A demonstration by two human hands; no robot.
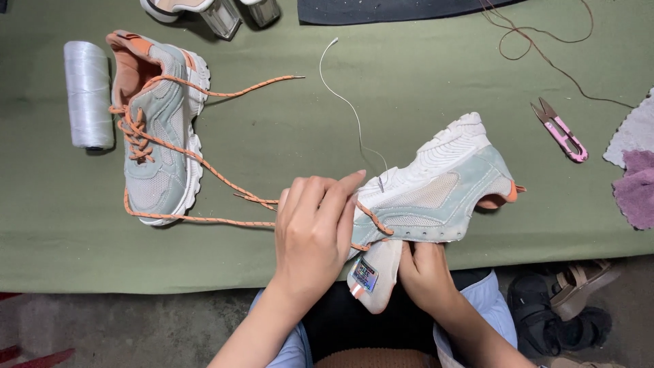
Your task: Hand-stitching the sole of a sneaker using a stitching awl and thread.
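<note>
A pale green and white sneaker (443, 187) lies on its side at the near edge of the green-covered table (286, 129), sole away from me, tongue (373, 274) hanging over the edge. My left hand (315, 232) rests over its toe and orange lace, fingers together. My right hand (426, 269) grips the shoe from below near the eyelets. A white thread (347, 102) with a needle runs from the shoe's toe across the table. The matching sneaker (158, 126) lies at the left, its orange laces trailing toward my hands.
A spool of white thread (88, 94) lies at the far left. Pink thread snips (560, 129) sit at the right, with purple and white cloth scraps (637, 170) beyond them. Brown thread (538, 34) curls at the top right. Sandals (569, 300) are on the floor.
</note>
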